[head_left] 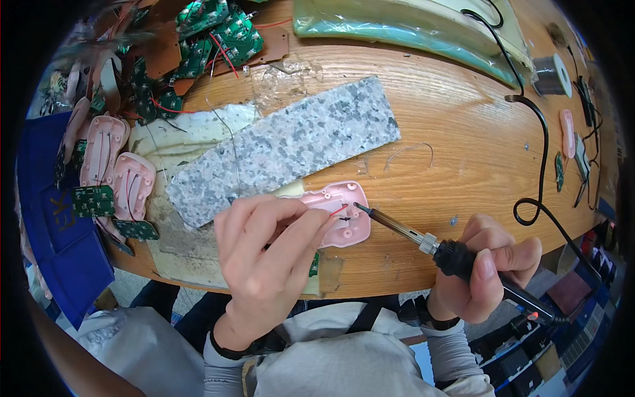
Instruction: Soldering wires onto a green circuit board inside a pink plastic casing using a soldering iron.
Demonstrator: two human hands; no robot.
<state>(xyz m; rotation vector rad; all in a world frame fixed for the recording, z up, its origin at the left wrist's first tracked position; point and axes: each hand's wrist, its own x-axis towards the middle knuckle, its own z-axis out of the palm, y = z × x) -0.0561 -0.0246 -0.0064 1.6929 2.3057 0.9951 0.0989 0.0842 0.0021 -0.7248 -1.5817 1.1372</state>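
Note:
A pink plastic housing half lies on the wooden table in front of me, its inner side up with small posts showing. My left hand covers its left part, fingers pinched together on a thin red wire. A short black wire sits just below the red one inside the housing. My right hand grips a soldering iron by its black handle. The iron's tip is over the housing's upper right, close to the red wire's end; whether it touches anything cannot be made out.
A speckled stone slab lies behind the housing. Green circuit boards pile up far left, above pink housings and a blue bin. The iron's black cord loops at right, near a solder spool. A plastic-wrapped pack lies behind.

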